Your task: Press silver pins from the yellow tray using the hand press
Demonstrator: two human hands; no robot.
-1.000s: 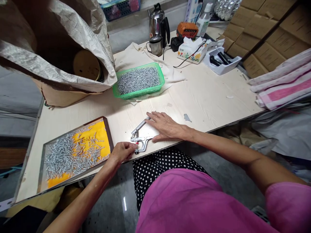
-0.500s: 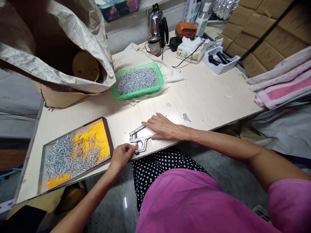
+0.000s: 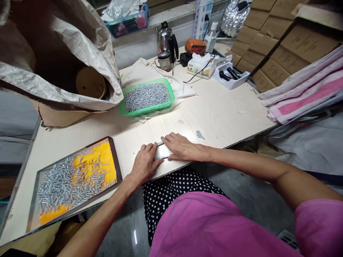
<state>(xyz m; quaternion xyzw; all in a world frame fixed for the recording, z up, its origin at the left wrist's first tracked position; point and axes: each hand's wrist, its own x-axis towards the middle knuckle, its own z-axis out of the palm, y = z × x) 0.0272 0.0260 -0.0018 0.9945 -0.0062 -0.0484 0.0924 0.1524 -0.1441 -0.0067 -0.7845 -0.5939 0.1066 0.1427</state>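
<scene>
Where my left hand (image 3: 145,159) covers the metal tool (image 3: 161,157), I can't tell its grip; my right hand (image 3: 181,147) clasps the handles (image 3: 160,144).

Pale table (image 3: 225,107), 1 dark-edged tray (image 3: 115,157), 1 metal tool (image 3: 162,157) by the edge, 1 tissue box (image 3: 200,66), 1 grey scrap (image 3: 199,135)

Left hand (image 3: 144,161) near right hand (image 3: 179,147), both palm-down.

A pale wood-grain table (image 3: 219,110) stands above glossy grey floor (image 3: 123,228).
</scene>
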